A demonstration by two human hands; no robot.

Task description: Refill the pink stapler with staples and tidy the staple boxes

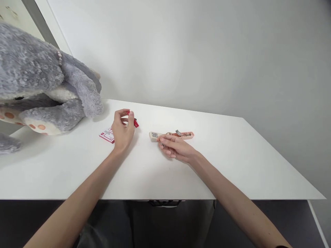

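Observation:
My left hand (pixel 122 130) is raised a little off the white table (pixel 232 162), its fingertips pinched on a small red battery (pixel 132 118). Just under that hand lies a red and white battery pack (pixel 106 135). My right hand (pixel 174 147) rests on the table, fingers touching the near side of a long beige remote control (pixel 172 135). The remote lies on its face with the back compartment uncovered, showing orange and metal parts inside.
A big grey plush toy (pixel 43 86) with spotted paws sits on the table's far left corner. A plain pale wall stands behind the table. The near table edge runs across the lower part of the view, with a dark floor beneath.

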